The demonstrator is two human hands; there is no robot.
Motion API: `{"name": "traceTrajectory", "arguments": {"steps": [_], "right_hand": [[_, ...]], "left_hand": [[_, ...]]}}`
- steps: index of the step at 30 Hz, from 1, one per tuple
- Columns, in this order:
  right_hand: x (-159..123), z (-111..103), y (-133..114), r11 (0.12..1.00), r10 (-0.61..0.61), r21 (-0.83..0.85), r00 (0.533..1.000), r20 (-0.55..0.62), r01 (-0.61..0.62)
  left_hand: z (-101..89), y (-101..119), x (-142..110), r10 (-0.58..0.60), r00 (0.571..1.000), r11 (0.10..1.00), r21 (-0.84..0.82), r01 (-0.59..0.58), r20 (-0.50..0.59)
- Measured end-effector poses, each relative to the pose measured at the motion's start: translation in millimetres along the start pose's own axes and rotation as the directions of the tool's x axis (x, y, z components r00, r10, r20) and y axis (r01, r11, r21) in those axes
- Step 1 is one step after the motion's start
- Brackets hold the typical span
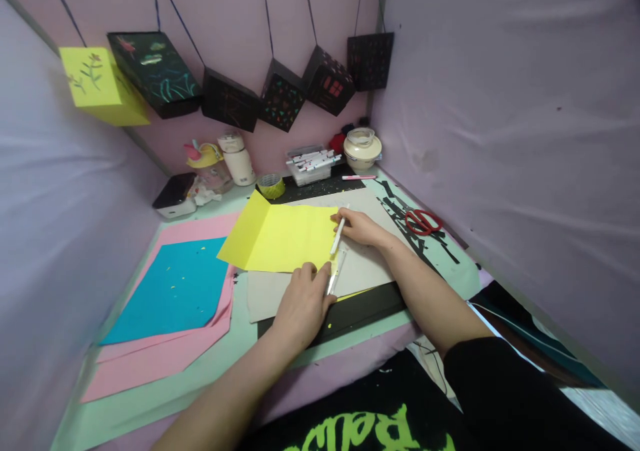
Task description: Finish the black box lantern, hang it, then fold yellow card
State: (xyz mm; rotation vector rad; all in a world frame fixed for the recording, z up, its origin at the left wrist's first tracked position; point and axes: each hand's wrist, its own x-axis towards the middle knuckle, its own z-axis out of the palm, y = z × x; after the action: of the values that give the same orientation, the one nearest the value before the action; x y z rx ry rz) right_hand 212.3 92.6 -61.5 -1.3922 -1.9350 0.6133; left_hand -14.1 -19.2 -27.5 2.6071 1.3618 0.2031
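Observation:
A yellow sheet of paper [280,238] lies on a grey board [365,264], its left flap folded up. My left hand [303,304] presses flat on the sheet's near right corner, fingers together, with a clear ruler [336,272] under its thumb side. My right hand [360,228] grips a white pen or craft knife [339,232] at the sheet's right edge, tip pointing down along the ruler.
Blue paper [175,291] on pink sheets [160,351] lies to the left. Red scissors [423,222] and black paper strips sit to the right. A marker box [313,164], tape roll [271,186], jars and bottles line the back. Paper boxes [280,94] hang above.

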Motion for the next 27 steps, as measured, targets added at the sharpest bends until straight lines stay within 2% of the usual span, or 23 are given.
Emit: {"name": "traceTrajectory", "arguments": {"steps": [8,13,21,27], "right_hand": [[0,-1,1,1.0,-0.006,-0.03,1.0,0.011,0.007],[0,-1,1,1.0,-0.006,-0.028,1.0,0.013,0.007],[-1,-1,0,0.999,-0.017,-0.037,1.0,0.017,0.018],[-1,-1,1,0.998,0.004,-0.061,1.0,0.023,-0.003]], "left_hand": [[6.7,-3,4,0.054,0.997,0.998,0.025,-0.055,0.059],[9.5,-10,8,0.113,0.99,0.993,-0.052,-0.109,0.087],[8.4,-27,22,0.122,0.992,0.981,-0.153,-0.122,-0.004],[10.7,-32,26,0.176,0.978,0.981,-0.103,-0.165,0.108]]}}
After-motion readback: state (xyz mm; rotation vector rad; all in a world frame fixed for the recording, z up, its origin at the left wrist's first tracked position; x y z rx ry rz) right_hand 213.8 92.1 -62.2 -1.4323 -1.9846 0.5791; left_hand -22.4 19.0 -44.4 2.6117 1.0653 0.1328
